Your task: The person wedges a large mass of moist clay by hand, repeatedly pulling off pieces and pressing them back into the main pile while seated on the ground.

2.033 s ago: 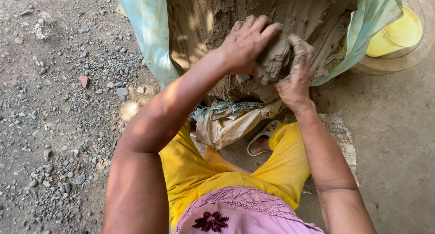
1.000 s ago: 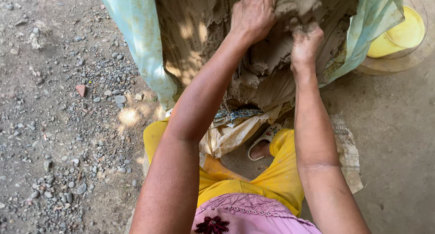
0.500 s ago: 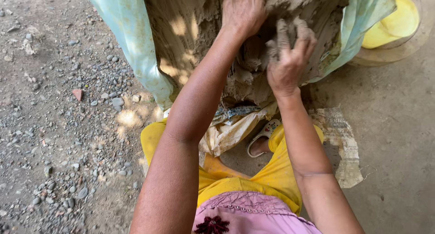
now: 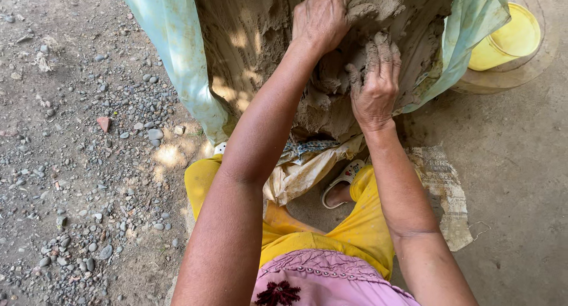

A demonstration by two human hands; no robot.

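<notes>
Right now the big mound of grey clay (image 4: 260, 39) stands on the ground in front of the person, and both hands are working on its upper part. The left hand (image 4: 320, 19) has its grip closed around a lump of clay (image 4: 376, 9) at the top of the mound, with the fingers curled into it. Just below and to the right of it, the right hand (image 4: 374, 84) lies with the fingers spread and pressed flat into the wet clay, so this grip is apart and holds nothing. A pale blue-green plastic sheet (image 4: 177, 51) hangs around the mound on both sides. Beyond the right hand, well apart, a yellow bowl (image 4: 509, 36) sits on the dirt. Left of the hands, the ground is gravel (image 4: 89, 164).
</notes>
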